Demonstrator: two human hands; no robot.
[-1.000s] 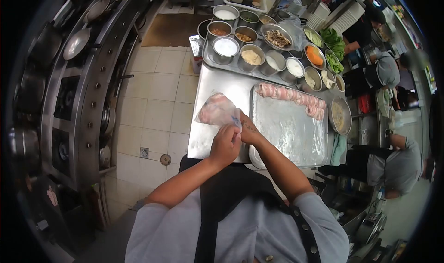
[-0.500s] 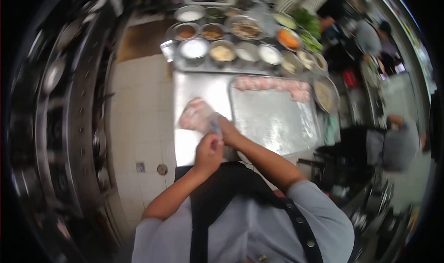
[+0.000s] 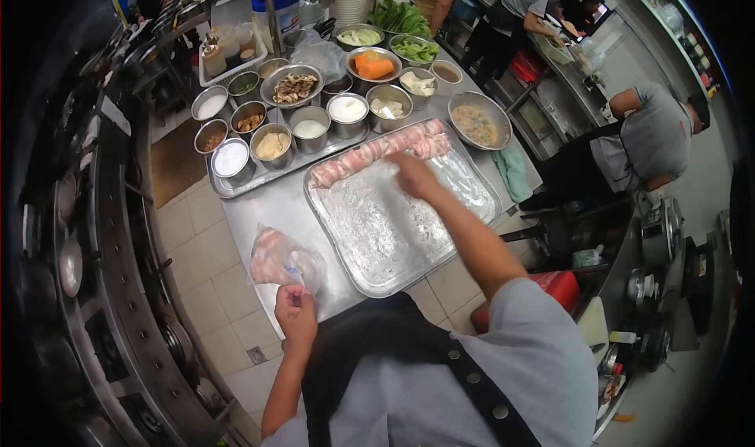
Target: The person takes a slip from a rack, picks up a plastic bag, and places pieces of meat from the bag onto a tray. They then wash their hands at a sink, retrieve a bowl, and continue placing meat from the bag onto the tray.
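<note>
Pinched in my left hand [image 3: 296,309] is the gathered mouth of a clear plastic bag [image 3: 285,258] with pink pieces of raw meat inside, lying at the table's left front. My right hand [image 3: 414,175] reaches over the metal tray [image 3: 362,231], its blurred fingertips right at a row of pink-and-white meat rolls [image 3: 368,158] along the tray's far side. Motion smears those fingers, so I cannot tell if they hold anything. A shorter second row of rolls [image 3: 432,145] lies at the tray's far right.
Behind the tray stand several metal bowls, among them one of mushrooms [image 3: 293,88] and one of orange pieces [image 3: 374,66]. A bowl of mixture [image 3: 480,121] and a green cloth [image 3: 513,174] lie at the right. Other people [image 3: 659,136] work at the right.
My right hand has left the bag and moved over the tray to the meat rolls. My left hand stays at the bag. The view has turned and shifted.
</note>
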